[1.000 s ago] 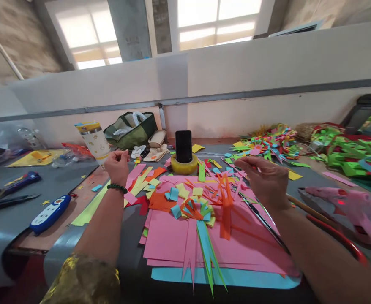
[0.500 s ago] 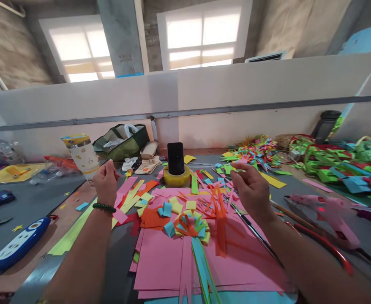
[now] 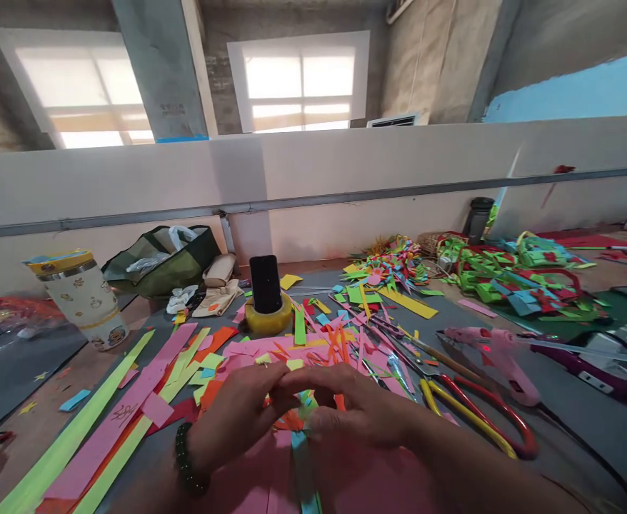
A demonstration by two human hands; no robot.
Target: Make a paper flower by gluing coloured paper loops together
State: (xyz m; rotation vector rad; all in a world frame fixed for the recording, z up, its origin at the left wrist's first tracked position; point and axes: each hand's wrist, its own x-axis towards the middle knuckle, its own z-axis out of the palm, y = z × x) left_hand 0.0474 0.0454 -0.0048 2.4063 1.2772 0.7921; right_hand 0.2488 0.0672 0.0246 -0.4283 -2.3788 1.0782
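Note:
A paper flower [image 3: 291, 420] with orange, yellow and green petals and a long blue-green stem [image 3: 303, 475] lies on pink paper sheets [image 3: 249, 480]. My left hand [image 3: 243, 407], with a dark bead bracelet at the wrist, arches over its left side, fingers curved and apart. From the right, my right hand [image 3: 350, 403] reaches over it, index finger stretched left and thumb by the petals. The fingertips of both hands meet or overlap above the flower, which they partly hide. Whether they touch the petals I cannot tell.
A phone [image 3: 266, 284] stands in a yellow tape roll [image 3: 268, 318] behind my hands. Red-handled scissors [image 3: 498, 410], yellow-handled scissors [image 3: 468, 421] and a pink glue gun [image 3: 506, 360] lie at right. Paper strips [image 3: 126, 410] and a patterned tumbler [image 3: 86, 300] are at left.
Both hands have come inward and down from either side to the paper flower. The view has turned right, and the yellow-handled scissors now show.

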